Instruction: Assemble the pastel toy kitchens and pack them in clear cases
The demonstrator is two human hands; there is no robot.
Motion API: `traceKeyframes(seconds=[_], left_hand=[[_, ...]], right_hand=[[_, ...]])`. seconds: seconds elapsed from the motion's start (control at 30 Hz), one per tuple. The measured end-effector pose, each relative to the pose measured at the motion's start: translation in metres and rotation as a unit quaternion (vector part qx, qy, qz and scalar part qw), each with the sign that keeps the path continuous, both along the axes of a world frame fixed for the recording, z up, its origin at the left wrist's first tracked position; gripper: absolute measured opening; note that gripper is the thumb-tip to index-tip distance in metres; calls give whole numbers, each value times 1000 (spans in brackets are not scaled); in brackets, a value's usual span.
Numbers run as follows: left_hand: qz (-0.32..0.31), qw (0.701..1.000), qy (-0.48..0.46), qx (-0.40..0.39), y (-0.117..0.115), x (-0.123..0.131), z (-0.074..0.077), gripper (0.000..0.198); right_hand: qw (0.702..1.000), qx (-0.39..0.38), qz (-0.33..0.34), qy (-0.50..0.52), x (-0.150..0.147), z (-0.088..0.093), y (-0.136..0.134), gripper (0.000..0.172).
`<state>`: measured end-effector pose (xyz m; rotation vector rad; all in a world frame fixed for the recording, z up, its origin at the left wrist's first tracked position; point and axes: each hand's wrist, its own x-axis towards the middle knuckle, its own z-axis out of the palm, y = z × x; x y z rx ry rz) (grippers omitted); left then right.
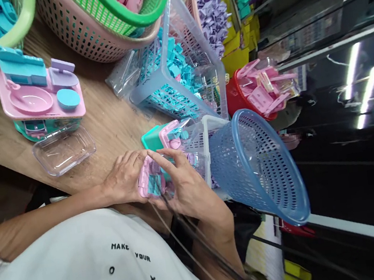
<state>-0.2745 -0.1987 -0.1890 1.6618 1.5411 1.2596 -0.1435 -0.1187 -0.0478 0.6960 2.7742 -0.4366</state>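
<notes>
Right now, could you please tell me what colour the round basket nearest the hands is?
The basket is blue; head view.

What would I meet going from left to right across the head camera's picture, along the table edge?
toy kitchen → left hand → pink toy, held by both hands → right hand → blue basket
</notes>
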Motion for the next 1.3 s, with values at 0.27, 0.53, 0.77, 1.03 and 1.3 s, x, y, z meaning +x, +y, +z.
traceKeyframes(seconds=[0.27, 0.53, 0.77, 1.03, 1.3], left_hand=[[-15, 1000, 11, 11, -2, 0, -5, 108], [87, 984, 121, 96, -28, -15, 7, 103], [401, 865, 263, 146, -77, -96, 61, 53], [423, 885, 189, 47, -91, -157, 42, 57], [433, 879, 132, 152, -85, -120, 34, 30]], right_hand=[[967, 99, -9, 236, 27, -47, -10, 85], [928, 112, 34, 353, -16, -70, 12, 71], [891, 237, -29, 386, -75, -88, 30, 39], [943, -96, 107, 300, -99, -109, -58, 19], [837, -342, -335, 266, -2, -117, -18, 54]])
